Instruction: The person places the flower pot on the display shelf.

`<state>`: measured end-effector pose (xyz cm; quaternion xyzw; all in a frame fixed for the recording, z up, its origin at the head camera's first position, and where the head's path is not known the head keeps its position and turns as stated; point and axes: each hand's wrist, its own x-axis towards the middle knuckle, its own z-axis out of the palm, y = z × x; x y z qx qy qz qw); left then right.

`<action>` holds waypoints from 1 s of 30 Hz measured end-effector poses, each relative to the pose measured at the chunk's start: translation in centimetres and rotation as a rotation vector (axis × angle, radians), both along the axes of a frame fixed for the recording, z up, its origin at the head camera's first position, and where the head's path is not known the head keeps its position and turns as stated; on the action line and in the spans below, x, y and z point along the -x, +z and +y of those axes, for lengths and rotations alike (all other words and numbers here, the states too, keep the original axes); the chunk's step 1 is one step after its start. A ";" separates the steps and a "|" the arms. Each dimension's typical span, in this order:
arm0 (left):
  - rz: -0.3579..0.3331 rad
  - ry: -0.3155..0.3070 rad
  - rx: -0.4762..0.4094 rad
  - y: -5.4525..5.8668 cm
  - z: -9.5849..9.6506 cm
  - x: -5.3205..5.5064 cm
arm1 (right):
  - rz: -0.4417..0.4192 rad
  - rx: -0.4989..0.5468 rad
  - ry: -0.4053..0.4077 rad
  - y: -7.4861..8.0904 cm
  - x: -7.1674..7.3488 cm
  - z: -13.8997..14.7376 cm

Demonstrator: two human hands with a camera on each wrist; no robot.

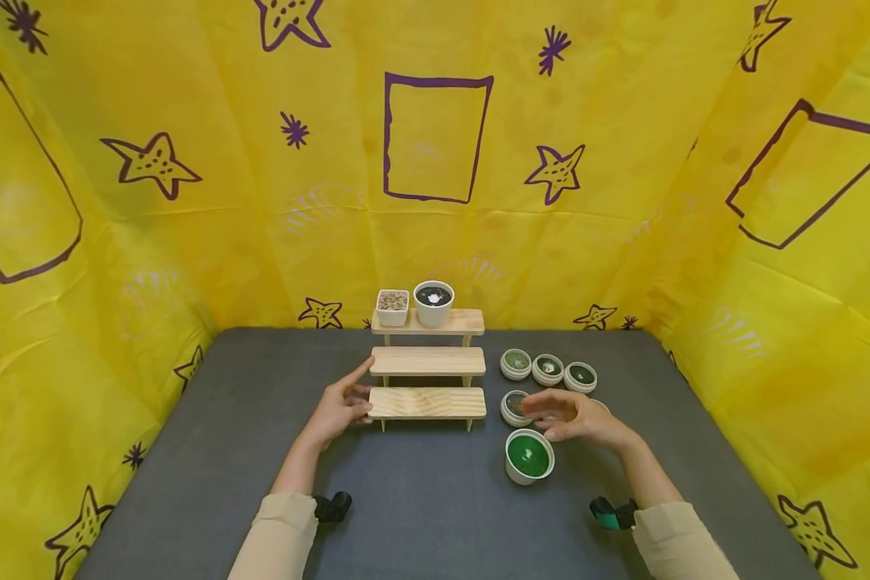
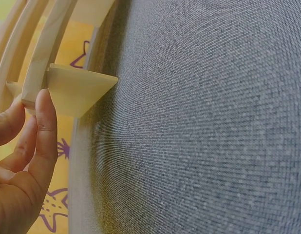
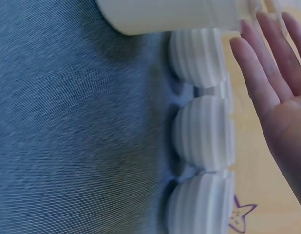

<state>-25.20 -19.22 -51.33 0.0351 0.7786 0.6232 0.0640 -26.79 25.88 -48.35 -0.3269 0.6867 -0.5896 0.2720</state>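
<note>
The left hand pinches the left end of the wooden stand at its bottom step, with a small gap between thumb and fingers. The stand sits near the table's back edge, close to the yellow cloth. A square pot and a dark-filled cup stand on its top step. The right hand is spread wide beside the green-filled cup; I cannot tell if it touches the rim. That cup stands on the grey table, right of the stand, with a gap between. Small round pots crowd behind it. Grey table spreads wide in front.
</note>
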 end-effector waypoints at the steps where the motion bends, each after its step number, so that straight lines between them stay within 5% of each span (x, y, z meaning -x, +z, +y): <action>1: -0.001 0.001 0.000 0.0 0.0 0.0 | -0.019 0.012 0.019 -0.2 0.0 0.1; 16: -0.005 -0.008 -0.007 0.0 0.0 -0.1 | -0.169 0.072 0.211 -3.8 0.4 1.8; 30: -0.004 -0.010 -0.007 -0.1 0.0 0.0 | -0.164 0.049 0.164 -4.9 -0.1 1.3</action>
